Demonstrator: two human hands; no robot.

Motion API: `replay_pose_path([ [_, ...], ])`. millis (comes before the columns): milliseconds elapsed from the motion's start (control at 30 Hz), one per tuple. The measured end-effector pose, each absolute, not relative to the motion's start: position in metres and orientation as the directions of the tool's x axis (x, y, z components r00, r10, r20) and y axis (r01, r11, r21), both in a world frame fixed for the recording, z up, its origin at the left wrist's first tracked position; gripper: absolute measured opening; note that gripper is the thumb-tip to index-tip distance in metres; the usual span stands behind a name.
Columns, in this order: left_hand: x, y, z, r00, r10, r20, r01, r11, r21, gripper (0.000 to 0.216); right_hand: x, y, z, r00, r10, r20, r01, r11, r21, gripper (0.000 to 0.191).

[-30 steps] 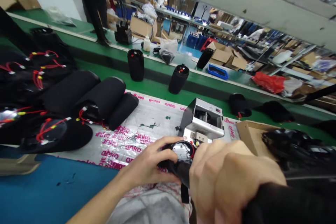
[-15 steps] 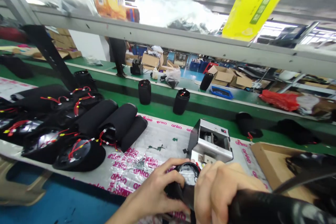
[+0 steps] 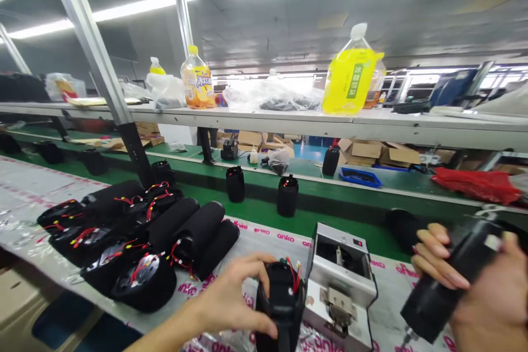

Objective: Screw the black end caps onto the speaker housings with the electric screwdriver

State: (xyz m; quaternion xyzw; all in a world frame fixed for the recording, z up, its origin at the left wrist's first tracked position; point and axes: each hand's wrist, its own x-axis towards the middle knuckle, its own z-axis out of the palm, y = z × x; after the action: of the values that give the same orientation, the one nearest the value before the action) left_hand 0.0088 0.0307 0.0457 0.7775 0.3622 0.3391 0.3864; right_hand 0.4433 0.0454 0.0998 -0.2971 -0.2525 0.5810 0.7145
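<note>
My left hand (image 3: 233, 300) grips a black cylindrical speaker housing (image 3: 284, 289) standing at the front of the bench, fingers at its left side and thumb across its front. Red wires rise from the housing's top. In my right hand (image 3: 482, 291) is a black electric screwdriver (image 3: 447, 283), held tilted, its bit pointing down and left. It is apart from the housing, out at the right. Between the two hands sits a silver screw feeder (image 3: 344, 280), just right of the housing.
Several black fabric-covered speaker bodies (image 3: 144, 280) with red wires lie at the left on the printed plastic sheet (image 3: 251, 236). Upright black cylinders (image 3: 287, 196) stand on the green belt (image 3: 259, 206). Overhead runs a shelf (image 3: 256, 117) with a yellow drink bottle (image 3: 348, 74).
My right hand has moved right with the screwdriver, away from the housing. The housing now stands more upright, its red wires showing. The camera has tilted up.
</note>
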Motion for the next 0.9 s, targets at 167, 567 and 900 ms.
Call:
replay_pose_path([
  [167,-0.008,0.093,0.123,0.548,0.743,0.383,0.461,-0.651,0.603,0.047,0.462,0.082,0.038,0.061,0.969,-0.238,-0.701,-0.128,-0.701,0.060],
  [567,-0.009,0.286,0.127,0.257,0.947,0.191,0.951,-0.283,0.126,0.046,0.461,0.104,-0.065,-0.130,0.924,-0.359,-0.586,-0.364,-0.724,0.070],
  [900,-0.038,0.333,0.136,0.072,0.987,0.142,0.990,-0.088,0.109,0.041,0.463,0.104,-0.071,-0.145,0.929,-0.340,-0.547,-0.361,-0.755,0.071],
])
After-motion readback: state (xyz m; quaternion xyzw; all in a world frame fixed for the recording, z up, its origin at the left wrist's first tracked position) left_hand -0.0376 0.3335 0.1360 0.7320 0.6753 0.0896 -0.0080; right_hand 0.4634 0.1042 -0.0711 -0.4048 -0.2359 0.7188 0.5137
